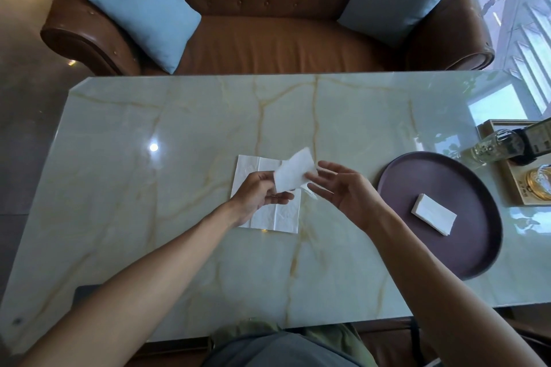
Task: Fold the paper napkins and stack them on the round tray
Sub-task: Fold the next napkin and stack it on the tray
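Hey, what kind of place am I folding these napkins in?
Probably a lounge or café seating area: a tufted brown leather sofa with blue cushions faces a glossy marble-look table, and a wooden tray of bottles sits by a bright window.

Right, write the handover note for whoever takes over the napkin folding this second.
Left hand: pinches a folded napkin above the table.
Right hand: open, fingertips at that napkin's right edge.
Unfolded napkin: flat on the marble table, under the hands.
Round tray: to the right, holds one folded stack.
Done: that stack.
Left: place the held napkin, then fold and stack the flat one.
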Action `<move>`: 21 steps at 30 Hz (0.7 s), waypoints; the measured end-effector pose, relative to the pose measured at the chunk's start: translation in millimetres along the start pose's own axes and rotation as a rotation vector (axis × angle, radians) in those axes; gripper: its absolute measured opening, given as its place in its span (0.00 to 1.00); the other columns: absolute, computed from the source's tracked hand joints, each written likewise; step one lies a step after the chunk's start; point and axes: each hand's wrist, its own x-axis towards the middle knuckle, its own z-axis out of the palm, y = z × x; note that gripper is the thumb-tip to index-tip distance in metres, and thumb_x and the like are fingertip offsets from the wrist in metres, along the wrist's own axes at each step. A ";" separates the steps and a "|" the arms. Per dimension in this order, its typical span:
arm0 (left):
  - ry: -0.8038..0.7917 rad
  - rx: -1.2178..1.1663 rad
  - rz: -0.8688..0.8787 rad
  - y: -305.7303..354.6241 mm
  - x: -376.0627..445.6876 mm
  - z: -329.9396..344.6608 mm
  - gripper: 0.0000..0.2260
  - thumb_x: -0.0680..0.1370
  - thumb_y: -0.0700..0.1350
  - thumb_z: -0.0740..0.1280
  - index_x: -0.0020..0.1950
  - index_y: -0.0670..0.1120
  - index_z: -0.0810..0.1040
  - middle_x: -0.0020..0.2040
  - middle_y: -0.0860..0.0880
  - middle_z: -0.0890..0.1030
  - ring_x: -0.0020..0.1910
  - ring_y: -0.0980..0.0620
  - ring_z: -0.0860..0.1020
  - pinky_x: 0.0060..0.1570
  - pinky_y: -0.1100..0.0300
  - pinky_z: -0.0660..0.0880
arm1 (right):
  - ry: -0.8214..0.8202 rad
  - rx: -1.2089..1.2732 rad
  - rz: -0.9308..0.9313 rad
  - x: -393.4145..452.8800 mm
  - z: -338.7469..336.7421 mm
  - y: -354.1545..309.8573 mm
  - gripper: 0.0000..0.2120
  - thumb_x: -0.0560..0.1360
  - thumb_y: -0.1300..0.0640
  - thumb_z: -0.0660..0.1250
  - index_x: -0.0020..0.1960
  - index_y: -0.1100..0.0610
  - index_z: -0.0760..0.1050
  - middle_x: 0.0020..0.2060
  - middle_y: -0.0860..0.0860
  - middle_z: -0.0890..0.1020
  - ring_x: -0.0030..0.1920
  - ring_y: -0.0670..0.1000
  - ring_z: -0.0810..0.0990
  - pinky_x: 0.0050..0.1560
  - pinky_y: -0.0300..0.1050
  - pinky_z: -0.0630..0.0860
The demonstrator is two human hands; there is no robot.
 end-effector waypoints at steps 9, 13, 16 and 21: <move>-0.011 0.084 0.060 -3.1 0.0 2.8 0.09 0.77 0.38 0.73 0.56 0.36 0.84 0.49 0.41 0.86 0.50 0.48 0.84 0.58 0.54 0.81 | 0.149 -0.990 -0.275 -4.2 -4.3 12.7 0.25 0.73 0.68 0.68 0.68 0.52 0.74 0.64 0.52 0.76 0.54 0.50 0.79 0.48 0.40 0.77; 0.011 0.084 0.054 -1.2 1.0 5.4 0.07 0.78 0.39 0.73 0.53 0.38 0.85 0.46 0.43 0.86 0.49 0.48 0.85 0.56 0.56 0.81 | 0.039 -1.279 -0.359 -0.2 -9.2 19.1 0.29 0.70 0.62 0.73 0.70 0.52 0.71 0.67 0.48 0.73 0.65 0.47 0.72 0.64 0.42 0.71; -0.010 0.047 0.048 1.1 0.3 5.8 0.07 0.77 0.37 0.73 0.54 0.40 0.86 0.48 0.43 0.86 0.50 0.48 0.84 0.58 0.54 0.81 | 0.013 -1.594 -0.478 7.0 -12.4 28.3 0.32 0.71 0.53 0.75 0.72 0.52 0.69 0.67 0.47 0.76 0.69 0.50 0.72 0.71 0.52 0.67; -0.045 -0.031 -0.009 3.8 1.3 4.5 0.11 0.77 0.33 0.71 0.59 0.32 0.82 0.52 0.39 0.85 0.52 0.47 0.84 0.58 0.56 0.80 | 0.070 -1.749 -0.640 14.9 -9.8 29.1 0.11 0.78 0.53 0.68 0.60 0.53 0.78 0.52 0.48 0.85 0.52 0.55 0.83 0.66 0.52 0.68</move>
